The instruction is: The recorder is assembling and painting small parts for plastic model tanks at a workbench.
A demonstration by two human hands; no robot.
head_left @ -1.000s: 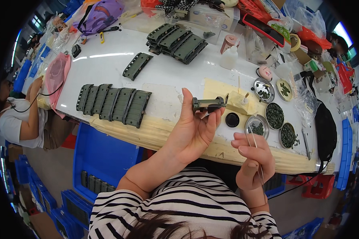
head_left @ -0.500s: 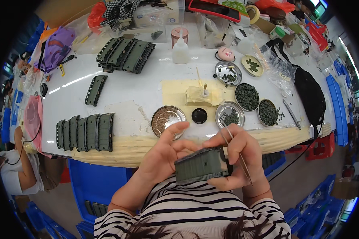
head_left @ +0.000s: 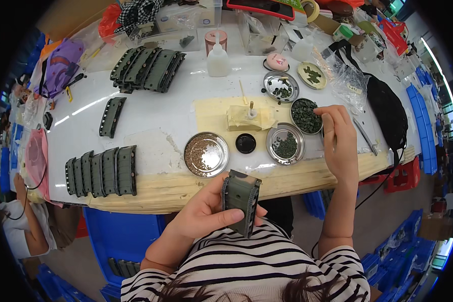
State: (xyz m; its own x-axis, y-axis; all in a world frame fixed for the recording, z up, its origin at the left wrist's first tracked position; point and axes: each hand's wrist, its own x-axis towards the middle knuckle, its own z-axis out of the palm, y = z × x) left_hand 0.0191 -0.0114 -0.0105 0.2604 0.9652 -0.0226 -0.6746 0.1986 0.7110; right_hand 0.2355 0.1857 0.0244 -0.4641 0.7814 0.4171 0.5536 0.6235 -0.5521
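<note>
Purple bag [head_left: 61, 69] upr L; red-rimmed phone [head_left: 265, 6] top ctr; red stool [head_left: 404, 176] R side.

White table [head_left: 161, 113], front edge covered in pale yellow material [head_left: 173, 186]. Left: row of green curved segments [head_left: 100, 172] side by side; single segment [head_left: 112, 117] behind; pile of similar segments [head_left: 148, 69] farther back. Middle: yellow sheet [head_left: 206, 116], dish of brown granules [head_left: 217, 161], black disc [head_left: 245, 143], dish of green chips [head_left: 286, 162]. Right: dish of dark chips [head_left: 292, 116], cream dish [head_left: 303, 79], slim metal tool [head_left: 366, 136], black fabric item [head_left: 387, 113]. Toward back: white squeeze bottle [head_left: 218, 61].
</note>
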